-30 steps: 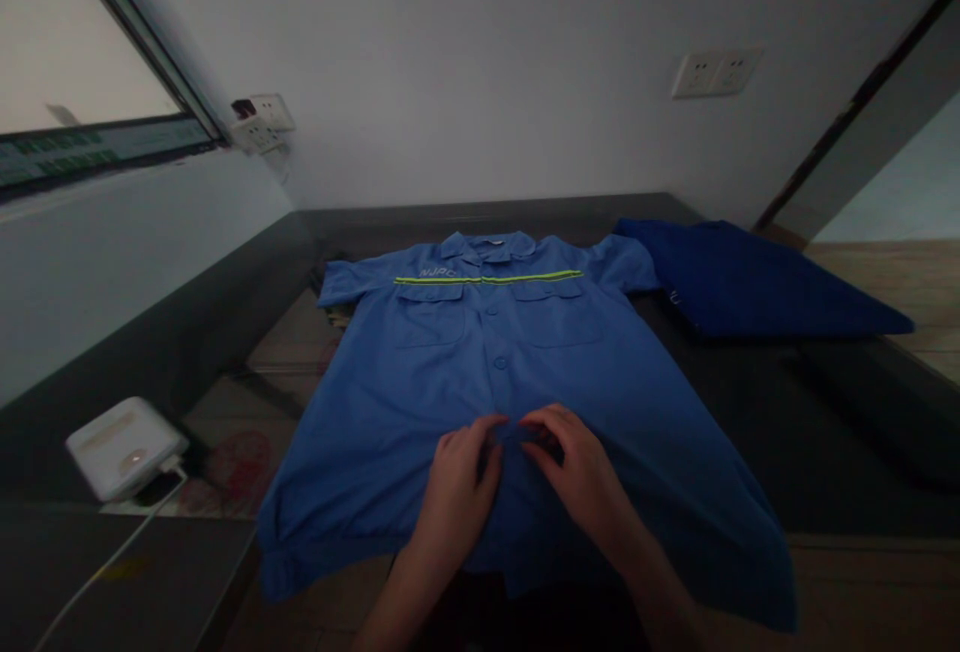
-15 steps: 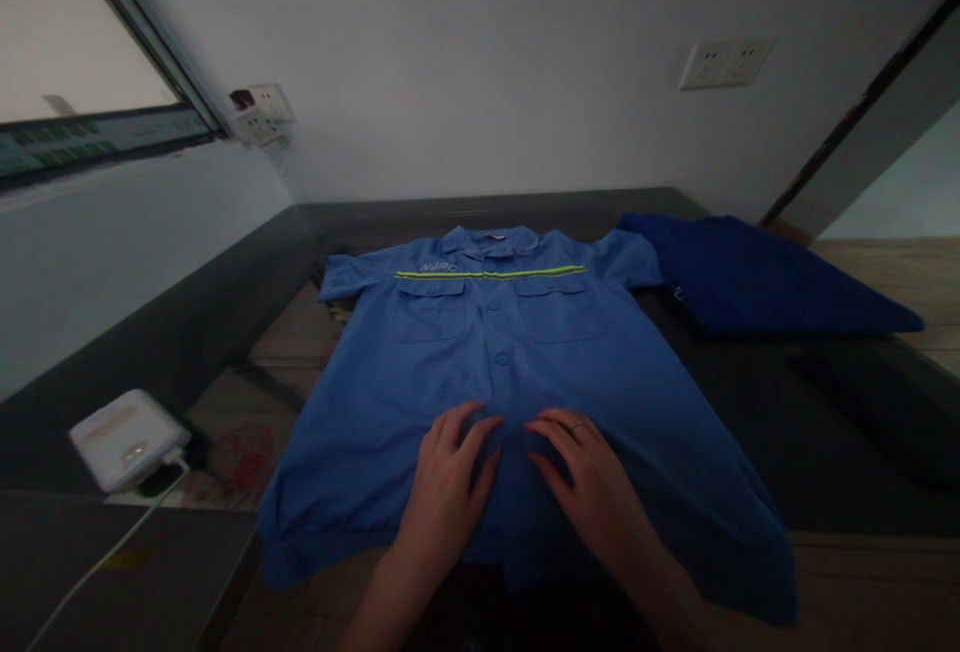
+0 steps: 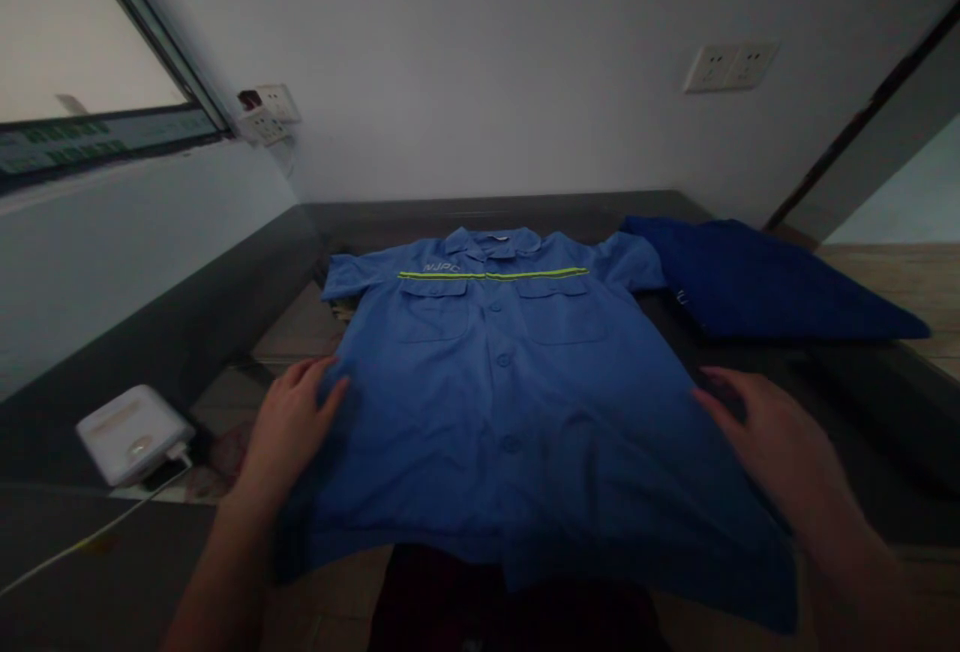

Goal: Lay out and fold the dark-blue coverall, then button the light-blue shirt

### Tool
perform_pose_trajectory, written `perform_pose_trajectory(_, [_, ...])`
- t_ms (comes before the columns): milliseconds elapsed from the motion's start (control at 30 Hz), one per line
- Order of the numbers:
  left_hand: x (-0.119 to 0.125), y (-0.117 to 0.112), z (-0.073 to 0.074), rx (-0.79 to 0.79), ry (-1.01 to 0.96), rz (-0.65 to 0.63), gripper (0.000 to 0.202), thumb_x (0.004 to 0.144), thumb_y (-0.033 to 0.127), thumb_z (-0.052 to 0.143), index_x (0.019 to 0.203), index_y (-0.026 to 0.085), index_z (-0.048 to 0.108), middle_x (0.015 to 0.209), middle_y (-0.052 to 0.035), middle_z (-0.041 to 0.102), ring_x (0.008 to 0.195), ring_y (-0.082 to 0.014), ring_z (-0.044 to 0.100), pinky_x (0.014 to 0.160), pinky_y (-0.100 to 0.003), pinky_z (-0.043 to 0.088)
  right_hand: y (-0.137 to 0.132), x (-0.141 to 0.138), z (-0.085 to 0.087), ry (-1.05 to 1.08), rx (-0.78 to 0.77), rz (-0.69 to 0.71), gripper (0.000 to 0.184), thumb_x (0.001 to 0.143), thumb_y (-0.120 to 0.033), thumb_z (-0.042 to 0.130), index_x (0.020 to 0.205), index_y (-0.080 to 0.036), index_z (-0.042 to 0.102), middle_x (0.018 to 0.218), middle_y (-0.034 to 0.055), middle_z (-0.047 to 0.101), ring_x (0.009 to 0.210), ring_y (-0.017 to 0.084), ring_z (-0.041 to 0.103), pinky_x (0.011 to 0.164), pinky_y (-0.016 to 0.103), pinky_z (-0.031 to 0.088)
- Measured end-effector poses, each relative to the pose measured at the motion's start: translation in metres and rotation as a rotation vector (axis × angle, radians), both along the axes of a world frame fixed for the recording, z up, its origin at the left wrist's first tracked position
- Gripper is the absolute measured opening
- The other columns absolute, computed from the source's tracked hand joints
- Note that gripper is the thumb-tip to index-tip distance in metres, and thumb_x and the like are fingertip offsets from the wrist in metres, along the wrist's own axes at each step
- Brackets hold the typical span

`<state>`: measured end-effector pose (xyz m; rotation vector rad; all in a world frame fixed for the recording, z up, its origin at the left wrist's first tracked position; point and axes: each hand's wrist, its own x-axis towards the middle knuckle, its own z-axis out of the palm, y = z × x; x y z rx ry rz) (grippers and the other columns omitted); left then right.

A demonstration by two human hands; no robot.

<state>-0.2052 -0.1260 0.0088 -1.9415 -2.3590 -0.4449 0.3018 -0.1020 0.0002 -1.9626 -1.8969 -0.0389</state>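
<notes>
A blue short-sleeved work shirt (image 3: 487, 392) lies face up and spread out, collar away from me, with a yellow-green stripe and white letters across the chest. Its front hem hangs past the near edge of the table. My left hand (image 3: 292, 412) is at the shirt's left side edge, thumb apart from the fingers, fingertips on or just beside the cloth. On the opposite side edge is my right hand (image 3: 765, 432), its thumb and forefinger spread with a gap between them. Neither hand visibly pinches the fabric.
Darker blue folded cloth (image 3: 765, 282) lies on the dark table (image 3: 847, 412) beyond the right sleeve. A white box-shaped device (image 3: 135, 432) with a cable stands at the left. Wall sockets (image 3: 731, 67) are above the table, and a window (image 3: 82, 32) is at the upper left.
Both hands have moved apart from the middle of the shirt front, the left one to the left edge and the right one to the right edge. The shirt lies nearly the same.
</notes>
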Motion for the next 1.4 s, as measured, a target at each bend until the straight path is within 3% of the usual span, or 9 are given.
perform_pose_trajectory(100, [-0.032,0.009,0.001,-0.187,0.018,0.168,0.051,0.088,0.046,0.036,0.119,0.010,0.053,0.112,-0.0183,0.062,0.103,-0.0326,0.059,0.091,-0.045,0.045,0.020,0.027,-0.004,-0.032,-0.185,-0.074,0.042,0.084,-0.053,0.045,0.096,-0.017,0.063,0.091,0.0152,0.068,0.080,0.031,0.064,0.070,0.044,0.049])
perform_pose_trajectory(233, [-0.035,0.015,-0.002,-0.350,-0.087,0.164,0.050,0.088,0.051,0.035,0.112,0.014,0.056,0.103,-0.0143,0.067,0.096,-0.0299,0.064,0.083,-0.038,0.048,0.037,0.025,-0.011,0.054,-0.271,0.091,0.029,0.082,-0.045,0.046,0.077,-0.020,0.060,0.080,0.0100,0.068,0.074,0.026,0.064,0.070,0.038,0.048])
perform_pose_trajectory(467, [-0.031,0.034,-0.015,-0.291,0.074,0.064,0.039,0.091,0.039,0.031,0.116,0.015,0.047,0.102,-0.0154,0.067,0.093,-0.0294,0.065,0.075,-0.035,0.048,0.055,0.002,-0.012,-0.026,-0.269,0.008,0.028,0.091,-0.038,0.034,0.099,-0.019,0.053,0.078,0.0097,0.067,0.070,0.025,0.065,0.063,0.033,0.044])
perform_pose_trajectory(733, [-0.024,0.078,0.005,-0.236,0.238,0.028,0.034,0.093,0.035,0.026,0.115,0.014,0.043,0.096,-0.0170,0.067,0.089,-0.0320,0.066,0.068,-0.034,0.046,0.103,-0.015,0.001,-0.186,-0.267,-0.035,0.036,0.095,-0.040,0.029,0.111,-0.016,0.051,0.087,0.0155,0.068,0.076,0.029,0.066,0.061,0.034,0.042])
perform_pose_trajectory(967, [-0.015,0.108,0.006,-0.171,0.244,0.041,0.036,0.093,0.034,0.030,0.121,0.015,0.043,0.112,-0.0168,0.062,0.094,-0.0304,0.063,0.073,-0.035,0.047,0.130,-0.013,-0.002,-0.176,-0.228,-0.042,0.035,0.094,-0.041,0.034,0.111,-0.017,0.054,0.093,0.0142,0.067,0.081,0.028,0.064,0.063,0.034,0.042])
perform_pose_trajectory(1133, [0.003,0.090,0.027,0.051,0.291,-0.049,0.040,0.090,0.032,0.039,0.125,0.013,0.044,0.120,-0.0170,0.055,0.111,-0.0309,0.053,0.091,-0.039,0.041,0.111,-0.012,0.022,-0.107,0.035,0.023,0.037,0.089,-0.043,0.045,0.113,-0.016,0.053,0.097,0.0131,0.063,0.085,0.027,0.060,0.067,0.035,0.044])
perform_pose_trajectory(1233, [0.043,0.062,0.041,-0.031,0.108,-0.303,0.028,0.090,0.032,0.042,0.110,0.017,0.055,0.107,-0.0105,0.061,0.101,-0.0251,0.057,0.090,-0.035,0.042,0.075,-0.040,0.041,0.040,0.168,0.218,0.025,0.088,-0.038,0.049,0.099,-0.018,0.059,0.092,0.0098,0.062,0.084,0.023,0.058,0.073,0.034,0.045])
perform_pose_trajectory(1333, [0.097,0.026,0.042,-0.256,-0.129,-0.621,0.019,0.089,0.030,0.046,0.099,0.022,0.060,0.099,-0.0044,0.064,0.089,-0.0192,0.061,0.081,-0.029,0.045,0.024,-0.089,0.041,0.192,-0.001,0.598,0.011,0.088,-0.028,0.051,0.086,-0.021,0.060,0.087,0.0049,0.063,0.080,0.020,0.059,0.073,0.032,0.047])
perform_pose_trajectory(1400, [0.129,0.005,0.033,-0.323,-0.201,-0.708,0.014,0.088,0.027,0.050,0.095,0.023,0.061,0.095,-0.0035,0.064,0.086,-0.0180,0.061,0.076,-0.026,0.046,-0.007,-0.122,0.029,0.211,-0.091,0.758,0.004,0.083,-0.021,0.059,0.086,-0.022,0.061,0.087,0.0033,0.064,0.084,0.020,0.059,0.076,0.033,0.047])
